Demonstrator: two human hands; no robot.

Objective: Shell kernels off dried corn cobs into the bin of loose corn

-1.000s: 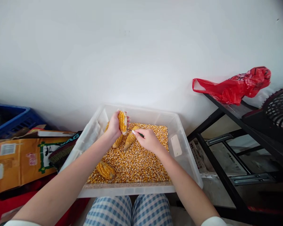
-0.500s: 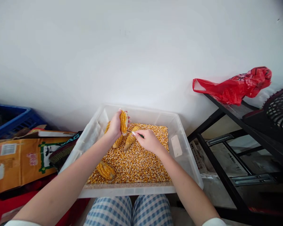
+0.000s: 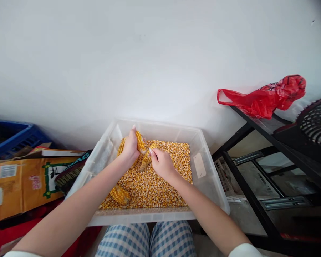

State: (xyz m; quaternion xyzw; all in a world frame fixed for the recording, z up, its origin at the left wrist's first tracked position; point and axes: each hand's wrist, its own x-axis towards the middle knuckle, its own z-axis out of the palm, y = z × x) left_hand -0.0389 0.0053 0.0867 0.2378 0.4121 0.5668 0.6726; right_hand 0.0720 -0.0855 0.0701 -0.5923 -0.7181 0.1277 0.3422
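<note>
My left hand (image 3: 130,148) is wrapped round a yellow corn cob (image 3: 140,142), its lower end tilted toward my other hand. Closed in a pinch, my right hand (image 3: 162,162) is close to that end; what its fingers hold is hidden now. Just behind the right fingertips, another corn cob (image 3: 146,160) lies on the loose corn kernels (image 3: 155,189). A further cob (image 3: 120,145) shows partly behind my left hand, and one more cob (image 3: 120,195) rests at the front left of the kernels. The translucent plastic bin (image 3: 212,185) holds all of these.
A white wall (image 3: 160,64) rises behind the bin. To the right stands a black metal frame (image 3: 246,185) with a red plastic bag (image 3: 270,96) and a black fan (image 3: 315,121) on top. At left are a brown cardboard box (image 3: 21,185) and a blue crate (image 3: 21,137).
My left hand has turned and lowered slightly, tilting the cob toward my right hand. My right hand has shifted a little left and down; a small dark green piece seen in it before is now hidden.
</note>
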